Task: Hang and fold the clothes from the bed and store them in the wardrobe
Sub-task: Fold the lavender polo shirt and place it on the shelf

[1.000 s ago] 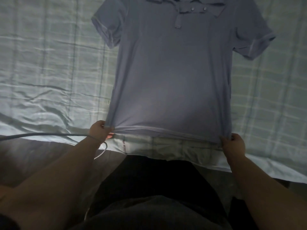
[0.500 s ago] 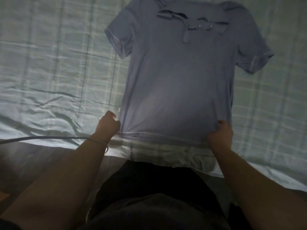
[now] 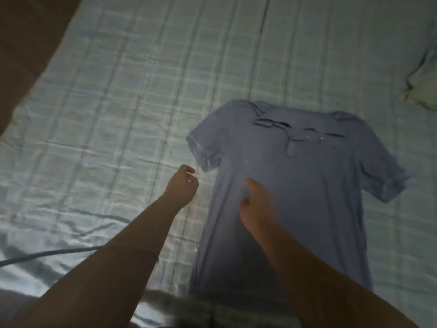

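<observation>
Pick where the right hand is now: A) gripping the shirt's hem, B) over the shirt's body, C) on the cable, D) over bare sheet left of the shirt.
B: the right hand is over the middle of the shirt, fingers loose, holding nothing.

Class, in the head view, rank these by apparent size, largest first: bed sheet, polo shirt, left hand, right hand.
1. bed sheet
2. polo shirt
3. left hand and right hand: they look about alike, so not ranked.
</observation>
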